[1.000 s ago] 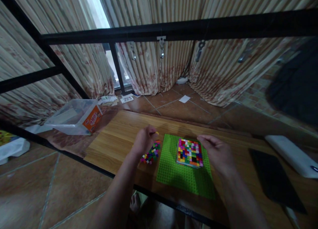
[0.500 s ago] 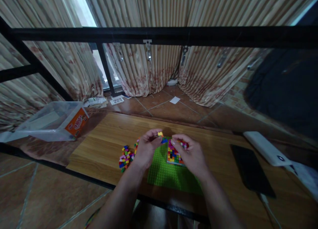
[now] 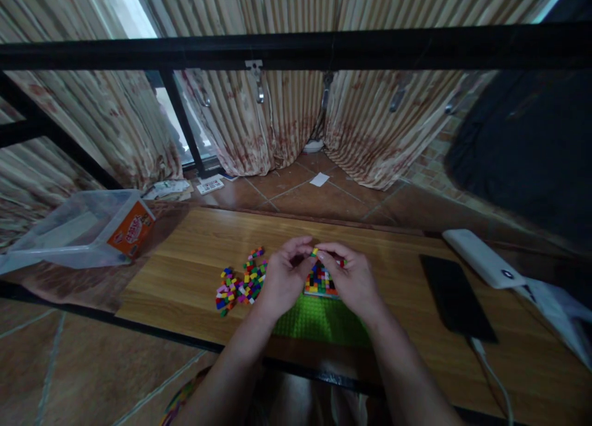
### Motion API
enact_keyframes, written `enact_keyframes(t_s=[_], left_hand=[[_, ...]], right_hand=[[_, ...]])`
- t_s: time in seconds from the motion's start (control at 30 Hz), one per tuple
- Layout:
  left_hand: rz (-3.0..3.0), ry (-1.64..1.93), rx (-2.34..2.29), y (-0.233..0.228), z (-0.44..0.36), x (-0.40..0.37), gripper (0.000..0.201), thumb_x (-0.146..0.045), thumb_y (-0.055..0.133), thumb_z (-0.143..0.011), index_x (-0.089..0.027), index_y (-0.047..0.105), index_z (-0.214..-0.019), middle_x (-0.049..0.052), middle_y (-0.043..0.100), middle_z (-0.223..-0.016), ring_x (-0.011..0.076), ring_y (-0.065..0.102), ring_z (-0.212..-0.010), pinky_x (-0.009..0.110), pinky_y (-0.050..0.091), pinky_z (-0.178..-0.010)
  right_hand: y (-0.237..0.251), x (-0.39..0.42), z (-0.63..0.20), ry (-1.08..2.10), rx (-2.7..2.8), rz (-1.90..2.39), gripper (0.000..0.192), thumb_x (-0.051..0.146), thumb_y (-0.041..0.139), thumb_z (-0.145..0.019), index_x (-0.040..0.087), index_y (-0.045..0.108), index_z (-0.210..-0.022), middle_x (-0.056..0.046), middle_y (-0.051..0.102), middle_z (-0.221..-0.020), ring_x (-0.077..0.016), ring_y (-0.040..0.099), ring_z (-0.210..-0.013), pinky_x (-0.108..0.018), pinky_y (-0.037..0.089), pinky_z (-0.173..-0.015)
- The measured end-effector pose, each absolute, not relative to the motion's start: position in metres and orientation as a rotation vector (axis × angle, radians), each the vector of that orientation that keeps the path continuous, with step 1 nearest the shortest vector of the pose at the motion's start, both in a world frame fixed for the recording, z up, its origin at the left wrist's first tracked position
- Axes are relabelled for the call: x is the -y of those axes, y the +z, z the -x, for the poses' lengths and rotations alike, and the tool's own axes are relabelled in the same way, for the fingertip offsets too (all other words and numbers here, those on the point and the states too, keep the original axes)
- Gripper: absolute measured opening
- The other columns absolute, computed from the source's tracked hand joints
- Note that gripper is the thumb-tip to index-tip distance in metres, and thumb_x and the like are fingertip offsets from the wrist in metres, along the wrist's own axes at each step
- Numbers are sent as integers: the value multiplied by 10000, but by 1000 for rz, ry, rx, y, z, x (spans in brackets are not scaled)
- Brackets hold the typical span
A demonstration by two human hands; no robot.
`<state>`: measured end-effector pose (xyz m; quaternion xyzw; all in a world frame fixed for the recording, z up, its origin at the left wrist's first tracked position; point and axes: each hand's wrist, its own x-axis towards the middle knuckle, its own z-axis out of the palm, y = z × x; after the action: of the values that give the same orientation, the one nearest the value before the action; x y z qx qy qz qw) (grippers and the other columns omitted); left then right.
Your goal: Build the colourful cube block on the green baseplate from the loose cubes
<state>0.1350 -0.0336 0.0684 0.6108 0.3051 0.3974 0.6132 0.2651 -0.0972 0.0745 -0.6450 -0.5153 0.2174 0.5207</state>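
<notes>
Yellow toy brick (image 3: pixel 315 252): up between the fingertips of both hands, above the table (image 3: pixel 171 272); too small to read its long axis.
Left hand (image 3: pixel 284 282): grip narrow, thumb and fingers pinching the brick from its left.
Right hand (image 3: pixel 354 279): fingertips drawn close together at the brick's right side; can't tell whether that grip bears on it too.
Nearer hand: neither clearly; the brick sits where they meet.
Brick mosaic (image 3: pixel 319 286): shows between the hands, just to the near side of the brick in view; far part covered by fingers, so long axis unclear.
Green baseplate (image 3: pixel 319 321): under the mosaic, extending to the near side.
Loose bricks (image 3: pixel 252 284): left of the left hand, well apart from the right.
</notes>
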Motion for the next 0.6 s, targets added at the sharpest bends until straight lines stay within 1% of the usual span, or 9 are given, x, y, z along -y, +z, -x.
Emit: enact_keyframes(t_s=[0.13, 0.23, 0.43, 0.6], left_hand=[[-1491, 910, -742, 65, -137, 35, 331, -184, 651, -775, -178, 625, -1105, 22, 711, -881, 136, 646, -804, 252, 498, -792], [-1502, 913, -780, 67, -139, 37, 293, -163, 637, -775, -166, 626, -1068, 19, 702, -843, 127, 640, -754, 239, 496, -748], [-1426, 936, -848, 70, -144, 39, 266, -111, 634, -745, -153, 630, -1007, 25, 695, -839, 126, 643, -749, 232, 500, -728], [-1409, 946, -887, 70, -145, 39, 245, -96, 638, -732, -149, 639, -971, 31, 695, -846, 129, 650, -767, 233, 502, -749]], right_hand=[[75, 98, -266, 514, 1273, 1595, 188, 327, 545, -863, 222, 701, -871, -23, 715, -851, -174, 643, -781, -284, 477, -730], [75, 98, -265, 485, 1283, 1630, 178, 306, 536, -860, 219, 691, -855, -20, 699, -821, -170, 629, -743, -282, 466, -709], [75, 98, -261, 392, 1274, 1671, 163, 286, 538, -861, 235, 692, -842, -32, 706, -858, -189, 640, -793, -304, 460, -742], [75, 99, -257, 346, 1265, 1658, 168, 284, 544, -857, 234, 703, -841, -38, 713, -854, -192, 644, -797, -308, 464, -742]])
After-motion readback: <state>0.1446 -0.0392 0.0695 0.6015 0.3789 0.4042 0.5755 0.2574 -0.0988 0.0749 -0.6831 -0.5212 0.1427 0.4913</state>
